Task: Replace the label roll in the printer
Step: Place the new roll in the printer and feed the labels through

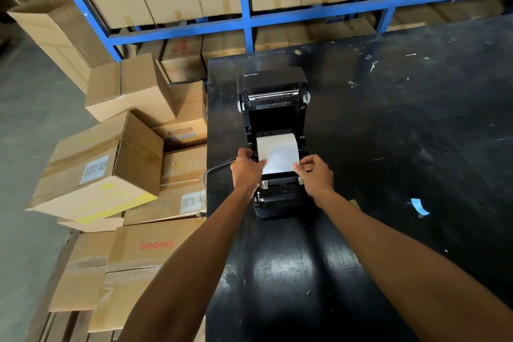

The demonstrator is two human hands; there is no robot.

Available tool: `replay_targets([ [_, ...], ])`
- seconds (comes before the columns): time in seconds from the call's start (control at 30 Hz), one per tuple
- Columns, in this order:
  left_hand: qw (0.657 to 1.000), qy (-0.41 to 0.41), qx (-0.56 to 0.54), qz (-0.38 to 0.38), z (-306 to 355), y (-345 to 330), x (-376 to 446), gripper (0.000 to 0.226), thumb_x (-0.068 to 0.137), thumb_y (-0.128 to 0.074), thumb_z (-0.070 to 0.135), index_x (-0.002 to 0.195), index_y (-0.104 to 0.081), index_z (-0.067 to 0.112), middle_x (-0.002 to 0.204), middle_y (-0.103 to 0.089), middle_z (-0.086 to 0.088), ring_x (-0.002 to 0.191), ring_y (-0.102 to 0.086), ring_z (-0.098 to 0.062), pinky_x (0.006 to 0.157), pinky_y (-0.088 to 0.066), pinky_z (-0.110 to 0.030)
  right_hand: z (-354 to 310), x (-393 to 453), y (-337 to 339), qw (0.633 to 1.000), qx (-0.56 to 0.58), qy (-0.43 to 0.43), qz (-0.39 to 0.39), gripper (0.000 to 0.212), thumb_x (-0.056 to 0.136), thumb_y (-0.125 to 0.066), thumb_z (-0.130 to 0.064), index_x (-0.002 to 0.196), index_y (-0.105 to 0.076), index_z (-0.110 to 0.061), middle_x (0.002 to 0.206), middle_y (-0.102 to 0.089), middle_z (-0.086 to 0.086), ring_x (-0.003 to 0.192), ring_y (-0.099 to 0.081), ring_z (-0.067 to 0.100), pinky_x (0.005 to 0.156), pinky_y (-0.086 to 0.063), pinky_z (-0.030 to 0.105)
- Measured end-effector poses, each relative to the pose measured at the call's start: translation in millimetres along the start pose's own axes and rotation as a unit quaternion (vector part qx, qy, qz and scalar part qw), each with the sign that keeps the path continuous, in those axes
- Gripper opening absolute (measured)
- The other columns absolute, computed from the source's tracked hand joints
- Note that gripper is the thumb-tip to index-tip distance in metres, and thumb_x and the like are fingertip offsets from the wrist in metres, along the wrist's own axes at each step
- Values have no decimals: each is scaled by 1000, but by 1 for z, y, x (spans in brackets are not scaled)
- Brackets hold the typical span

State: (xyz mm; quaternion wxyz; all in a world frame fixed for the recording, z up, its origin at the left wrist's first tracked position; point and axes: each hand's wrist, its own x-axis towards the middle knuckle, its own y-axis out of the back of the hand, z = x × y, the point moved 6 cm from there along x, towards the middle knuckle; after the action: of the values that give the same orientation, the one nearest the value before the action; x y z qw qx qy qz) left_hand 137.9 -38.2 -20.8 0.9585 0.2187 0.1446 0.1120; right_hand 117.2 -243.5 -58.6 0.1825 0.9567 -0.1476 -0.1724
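— Label roll [277, 151]: where is it sitting?

— Inside the open black label printer [273, 144], in the bay behind the feed slot. The white paper is drawn forward off the roll toward the person, its loose front edge lying over the printer's paper path.

— And the printer itself?

— On a black table [416, 133], near its left edge. Its lid [273, 86] is tipped up and back, with the "Xprinter" name showing at the top and a shiny bar across the underside.

— What are the hands doing?

— Both reach in from below. The left hand [245, 168] is curled at the left side of the paper, its fingertips on the left corner of the paper's front edge. The right hand [316, 172] is curled too, thumb and fingers nipping the right corner of that edge.

— Anything else nearby?

— A grey cable [218, 168] leaves the printer's left side. A scrap of blue tape [419, 207] lies on the table well to the right. Cardboard boxes [111, 169] are stacked left of the table, and more fill the blue shelving [244, 16] behind.
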Motion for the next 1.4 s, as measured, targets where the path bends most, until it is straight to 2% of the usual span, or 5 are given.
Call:
replay_targets([
  [0.23, 999, 22, 35, -1, -11, 4, 2, 30, 84, -76, 27, 99, -55, 13, 99, -67, -11, 83, -64, -26, 80, -59, -45, 1, -3, 2, 1000, 7, 9, -10, 11, 89, -71, -31, 93, -63, -24, 85, -65, -13, 77, -58, 1, 60, -43, 19],
  [0.53, 997, 57, -9, -43, -17, 1, 4, 27, 83, -79, 22, 94, -57, 13, 101, -71, -15, 71, -60, -20, 54, -47, -27, 5, -6, 3, 999, 5, 28, -40, 5, 91, -68, -32, 95, -65, -30, 89, -67, -14, 85, -60, 3, 66, -44, 17],
  [0.8, 996, 66, -3, -55, -24, 1, 5, 30, 82, -80, 30, 97, -60, 13, 102, -69, -10, 87, -65, -24, 79, -56, -40, 7, -3, 3, 998, 12, 27, -49, 11, 94, -64, -32, 102, -66, -25, 96, -67, -8, 91, -61, 9, 79, -52, 30],
  [1.07, 998, 21, -34, -41, -19, 1, 2, 25, 80, -80, 8, 85, -57, 16, 85, -68, 2, 78, -64, -15, 62, -49, -25, 2, -2, 3, 997, -52, 52, -6, 3, 92, -65, -28, 91, -67, -26, 91, -58, 2, 83, -57, 17, 77, -49, 33],
  [1.4, 999, 0, 15, -32, -28, -3, 1, 33, 78, -82, 11, 94, -54, 20, 95, -72, -4, 88, -71, -28, 79, -62, -44, 4, 5, 9, 998, -48, 46, -12, 9, 84, -76, -23, 93, -77, -22, 95, -68, 0, 83, -60, 11, 63, -46, 14],
])
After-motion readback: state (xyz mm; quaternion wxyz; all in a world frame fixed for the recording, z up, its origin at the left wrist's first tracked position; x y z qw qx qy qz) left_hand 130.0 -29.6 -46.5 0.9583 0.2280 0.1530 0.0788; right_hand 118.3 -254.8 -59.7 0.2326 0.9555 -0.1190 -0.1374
